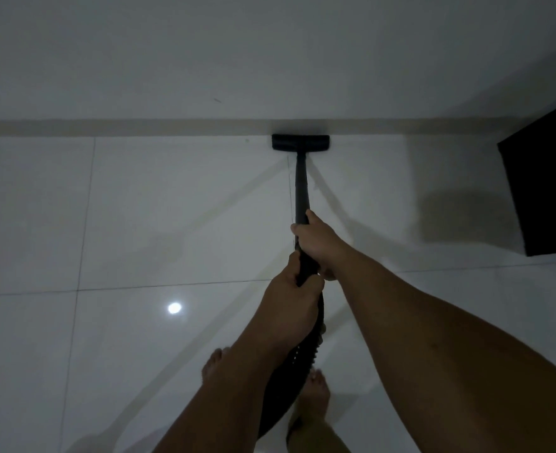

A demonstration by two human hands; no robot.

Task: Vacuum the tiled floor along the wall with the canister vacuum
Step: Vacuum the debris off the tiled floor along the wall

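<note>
The black floor nozzle [300,142] of the vacuum lies flat on the glossy white tiled floor [172,207], its far edge against the beige skirting [139,127] at the foot of the wall. A black wand [302,188] runs from it back toward me. My right hand [316,238] is shut on the wand higher up, and my left hand [293,289] is shut on it just below, where the ribbed black hose [299,354] begins. The hose drops between my arms toward my bare feet. The canister is out of view.
A dark box-like piece of furniture [544,188] stands on the floor at the right, near the wall. My bare feet [316,390] are at the bottom centre. A ceiling light reflects as a bright spot [174,308] on the tiles at the left.
</note>
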